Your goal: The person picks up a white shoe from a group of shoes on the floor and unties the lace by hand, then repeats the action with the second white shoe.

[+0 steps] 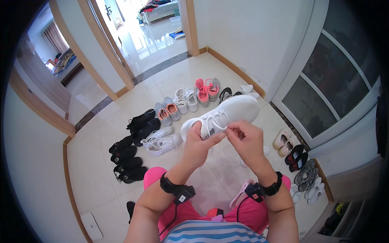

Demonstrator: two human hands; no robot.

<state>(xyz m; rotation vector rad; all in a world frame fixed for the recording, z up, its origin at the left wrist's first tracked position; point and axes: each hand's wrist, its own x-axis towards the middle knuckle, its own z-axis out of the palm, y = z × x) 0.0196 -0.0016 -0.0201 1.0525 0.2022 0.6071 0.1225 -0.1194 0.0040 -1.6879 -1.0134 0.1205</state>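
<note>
A white lace-up sneaker (240, 111) is held up in front of me, its toe pointing to the upper right. My left hand (197, 145) grips it at the heel and ankle opening, with the thumb along its near side. The fingertips of my right hand (247, 139) pinch the white shoelace (219, 124) near the side of the lacing. Below the right hand, another white shoe (244, 163) on the floor is mostly hidden by the hand and forearm.
Pairs of shoes stand in an arc on the tiled floor: black shoes (130, 174) at left, white sneakers (164, 144), pink-grey sneakers (203, 92), and beige shoes (282, 138) at right. A glass-panelled door (322, 94) stands at right, a white scale-like slab (91, 226) at lower left.
</note>
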